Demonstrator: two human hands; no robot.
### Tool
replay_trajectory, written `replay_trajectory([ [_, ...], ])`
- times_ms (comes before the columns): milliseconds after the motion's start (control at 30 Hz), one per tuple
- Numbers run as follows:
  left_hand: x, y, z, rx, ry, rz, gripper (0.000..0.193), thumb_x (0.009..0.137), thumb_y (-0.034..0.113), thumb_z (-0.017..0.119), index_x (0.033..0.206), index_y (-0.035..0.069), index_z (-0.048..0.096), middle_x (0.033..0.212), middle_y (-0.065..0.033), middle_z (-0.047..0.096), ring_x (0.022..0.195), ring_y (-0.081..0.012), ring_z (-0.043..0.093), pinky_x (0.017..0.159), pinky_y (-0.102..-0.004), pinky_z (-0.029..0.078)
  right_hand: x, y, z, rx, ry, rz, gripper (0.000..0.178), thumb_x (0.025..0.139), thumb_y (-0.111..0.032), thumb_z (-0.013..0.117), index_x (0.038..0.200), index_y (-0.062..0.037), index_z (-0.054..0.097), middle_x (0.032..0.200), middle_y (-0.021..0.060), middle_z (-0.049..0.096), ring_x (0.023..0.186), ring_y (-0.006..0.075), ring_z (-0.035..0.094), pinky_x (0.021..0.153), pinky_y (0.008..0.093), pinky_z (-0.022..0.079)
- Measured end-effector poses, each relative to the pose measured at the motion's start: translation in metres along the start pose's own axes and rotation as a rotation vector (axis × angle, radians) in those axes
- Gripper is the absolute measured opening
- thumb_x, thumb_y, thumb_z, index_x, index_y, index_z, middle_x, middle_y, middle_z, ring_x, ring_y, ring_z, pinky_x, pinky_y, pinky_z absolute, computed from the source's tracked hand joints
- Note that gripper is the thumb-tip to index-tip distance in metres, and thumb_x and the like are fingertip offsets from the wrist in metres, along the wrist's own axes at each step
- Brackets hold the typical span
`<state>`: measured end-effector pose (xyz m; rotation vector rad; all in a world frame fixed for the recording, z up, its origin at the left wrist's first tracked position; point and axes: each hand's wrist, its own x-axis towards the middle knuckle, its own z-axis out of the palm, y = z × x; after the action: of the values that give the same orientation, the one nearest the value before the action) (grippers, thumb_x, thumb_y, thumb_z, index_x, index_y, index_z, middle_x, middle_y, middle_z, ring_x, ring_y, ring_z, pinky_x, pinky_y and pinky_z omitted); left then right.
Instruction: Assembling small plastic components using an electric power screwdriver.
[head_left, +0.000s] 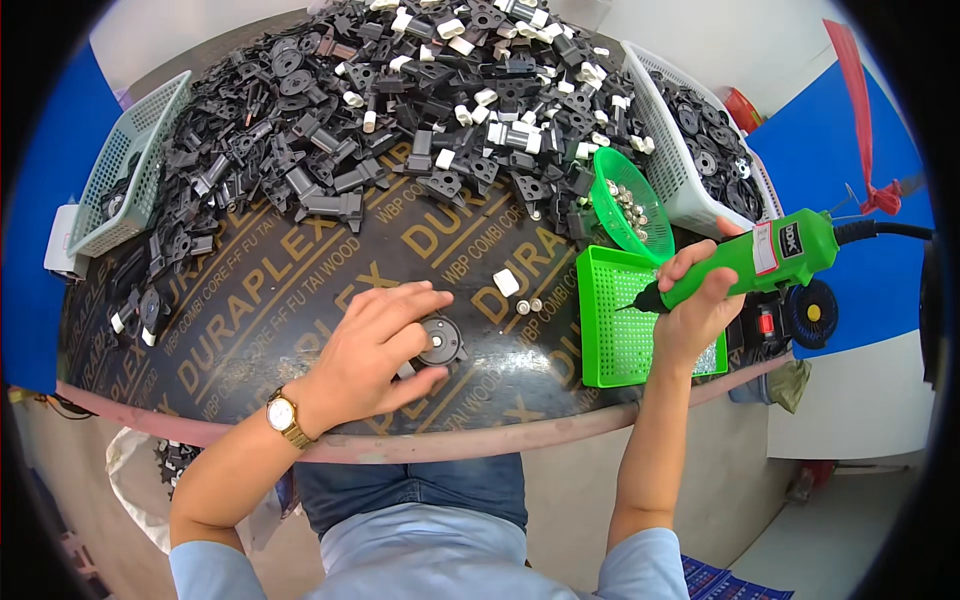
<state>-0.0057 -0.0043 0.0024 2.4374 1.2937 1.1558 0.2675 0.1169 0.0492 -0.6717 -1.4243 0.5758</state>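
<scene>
My left hand [370,350] rests on the table, its fingers closed around a round black plastic part [443,341] with a small shiny centre. A bit of white shows under the hand beside that part. My right hand [692,318] is wrapped around a green electric screwdriver [770,255], raised and tilted, its thin bit pointing left. The bit hangs over a square green basket [592,345] with small, shiny pieces across its bottom. Between my hands lie a white plastic cap [507,283] and two small round metal pieces [529,307].
A large heap of black and white plastic parts [400,120] covers the table's far side. A round green colander [606,210] holds metal pieces. White baskets [650,120] of black parts stand right and left. The screwdriver's black cable [900,230] runs right, near a red strap [855,100].
</scene>
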Motion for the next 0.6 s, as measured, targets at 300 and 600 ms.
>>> replay_trajectory([
  [300,-0.005,-0.001,-0.002,0.035,-0.019,-0.169,0.022,0.071,0.015,0.07,0.086,0.007,0.057,0.099,-0.0072,0.055,0.094,-0.028,0.05,0.087,-0.0396,0.037,-0.002,-0.004,0.005,-0.121,-0.014,0.024,0.061,0.087,-0.052,0.057,0.115,0.0008,0.043,0.064,0.004,0.048,0.051,0.0101,0.046,0.047,0.0233,0.037],
  [600,-0.008,-0.009,-0.005,0.059,0.018,-0.139,0.025,0.072,0.019,0.073,0.091,0.01,0.062,0.103,-0.0048,0.057,0.103,-0.0266,0.05,0.091,-0.0404,0.035,0.012,-0.042,0.024,0.019,0.053,-0.006,0.076,0.083,-0.064,0.051,0.119,0.0013,0.038,0.062,0.0018,0.043,0.049,0.0092,0.041,0.046,0.0226,0.034],
])
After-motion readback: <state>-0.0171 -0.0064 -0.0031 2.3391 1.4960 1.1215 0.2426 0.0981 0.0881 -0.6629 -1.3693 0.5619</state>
